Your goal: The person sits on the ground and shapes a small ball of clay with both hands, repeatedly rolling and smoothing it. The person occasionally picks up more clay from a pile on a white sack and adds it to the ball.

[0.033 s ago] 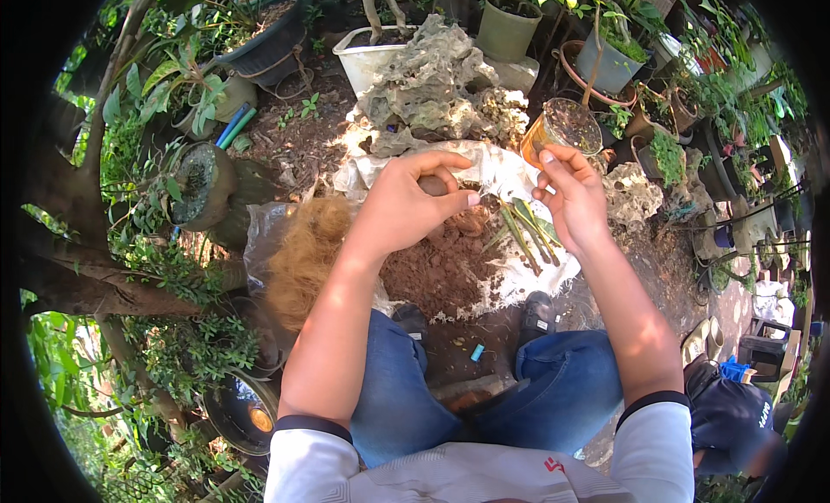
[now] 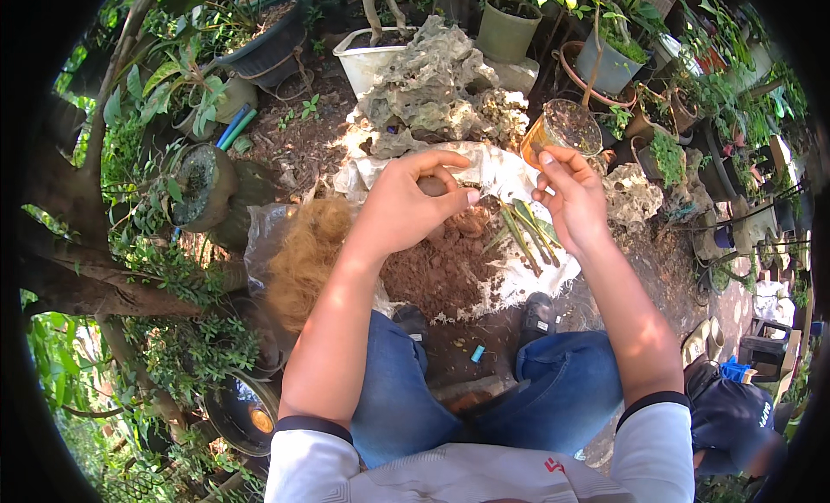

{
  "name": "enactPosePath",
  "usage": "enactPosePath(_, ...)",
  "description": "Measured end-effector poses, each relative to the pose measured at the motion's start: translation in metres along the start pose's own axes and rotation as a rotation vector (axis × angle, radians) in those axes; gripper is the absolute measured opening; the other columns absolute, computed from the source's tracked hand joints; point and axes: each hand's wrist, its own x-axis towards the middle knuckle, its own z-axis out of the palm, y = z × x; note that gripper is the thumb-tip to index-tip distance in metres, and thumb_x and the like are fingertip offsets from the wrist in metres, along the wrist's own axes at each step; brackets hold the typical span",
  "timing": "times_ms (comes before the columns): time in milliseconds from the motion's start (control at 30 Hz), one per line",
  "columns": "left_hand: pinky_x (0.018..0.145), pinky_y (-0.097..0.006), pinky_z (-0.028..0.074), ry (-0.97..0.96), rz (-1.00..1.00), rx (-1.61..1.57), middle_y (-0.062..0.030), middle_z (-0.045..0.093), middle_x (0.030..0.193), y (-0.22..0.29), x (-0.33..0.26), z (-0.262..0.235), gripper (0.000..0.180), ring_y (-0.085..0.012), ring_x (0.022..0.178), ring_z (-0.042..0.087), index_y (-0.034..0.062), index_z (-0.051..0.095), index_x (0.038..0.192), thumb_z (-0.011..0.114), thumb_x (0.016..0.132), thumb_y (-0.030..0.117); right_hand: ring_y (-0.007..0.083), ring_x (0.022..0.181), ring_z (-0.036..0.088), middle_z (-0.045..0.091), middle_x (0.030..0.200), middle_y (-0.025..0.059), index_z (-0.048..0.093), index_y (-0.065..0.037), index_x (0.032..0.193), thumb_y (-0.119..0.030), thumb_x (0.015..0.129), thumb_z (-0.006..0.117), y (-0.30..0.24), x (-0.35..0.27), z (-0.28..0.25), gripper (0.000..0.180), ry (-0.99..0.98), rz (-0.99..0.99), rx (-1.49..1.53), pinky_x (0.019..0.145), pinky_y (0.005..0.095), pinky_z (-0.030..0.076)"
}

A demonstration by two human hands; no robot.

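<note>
My left hand (image 2: 411,200) hovers over the heap of reddish-brown soil (image 2: 441,265). Its index finger and thumb curve toward each other with a gap between their tips, and nothing plainly shows in it. My right hand (image 2: 572,196) is raised level with it, thumb and fingertips drawn together in a pinch. Whatever is pinched there is too small to make out. Below that hand, several cut green stems with leaves (image 2: 523,230) lie on a white sack (image 2: 558,276) beneath the soil. A pile of golden-brown fibre (image 2: 307,256) sits left of my left forearm, partly on clear plastic.
A large rough rock (image 2: 432,88) stands beyond the sack, with an orange-sided pot (image 2: 562,131) to its right. A white planter (image 2: 367,62) and other pots line the back. Tree branches (image 2: 112,282) fill the left. Another person (image 2: 731,408) is at lower right.
</note>
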Motion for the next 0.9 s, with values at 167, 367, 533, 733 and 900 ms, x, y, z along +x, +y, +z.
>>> enactPosePath(167,0.051,-0.026,0.044,0.072,-0.213,-0.098,-0.0017,0.064,0.073,0.005,0.004,-0.004,0.049,-0.0087,0.057,0.055,0.0005,0.068,0.109,0.054,0.101,0.046,0.0105,0.074,0.055,0.067,0.103,0.0060,0.060,-0.006,0.110,-0.011,0.096,0.065,-0.002,0.000,0.002,0.016,-0.023,0.002,-0.012,0.069,0.0300,0.049)
enactPosePath(367,0.044,-0.026,0.039,0.151,-0.172,-0.265,-0.0039,0.062,0.069,0.004,0.012,-0.010,0.061,-0.0124,0.053,0.056,0.0002,0.067,0.107,0.033,0.107,0.051,0.0102,0.079,0.056,0.062,0.106,0.0040,0.058,-0.004,0.122,-0.008,0.096,0.065,-0.010,-0.001,0.010,0.027,-0.070,-0.019,-0.032,0.070,0.0285,0.048)
enactPosePath(533,0.041,-0.024,0.039,0.128,-0.125,-0.301,-0.0085,0.068,0.079,0.007,0.010,-0.008,0.061,-0.0100,0.047,0.053,-0.0031,0.063,0.113,0.038,0.106,0.052,0.0094,0.088,0.055,0.061,0.112,0.0034,0.060,-0.003,0.121,-0.010,0.098,0.063,-0.012,-0.007,0.011,0.025,-0.221,0.014,-0.178,0.074,0.0280,0.048)
enactPosePath(733,0.040,-0.025,0.041,0.034,-0.080,-0.411,-0.0167,0.074,0.096,0.016,0.007,-0.005,0.065,-0.0153,0.051,0.059,-0.0039,0.055,0.131,0.034,0.106,0.052,0.0081,0.095,0.056,0.062,0.114,0.0006,0.065,-0.006,0.116,-0.021,0.101,0.061,-0.011,-0.014,0.017,0.022,-0.422,-0.043,-0.183,0.082,0.0282,0.050)
enactPosePath(900,0.040,-0.027,0.041,0.023,-0.135,-0.472,-0.0148,0.072,0.093,0.015,0.005,-0.004,0.068,-0.0169,0.052,0.059,-0.0035,0.054,0.130,0.029,0.106,0.055,0.0068,0.087,0.056,0.064,0.106,-0.0028,0.066,-0.007,0.115,-0.023,0.099,0.065,-0.012,-0.022,0.023,0.023,-0.473,-0.039,-0.252,0.079,0.0268,0.049)
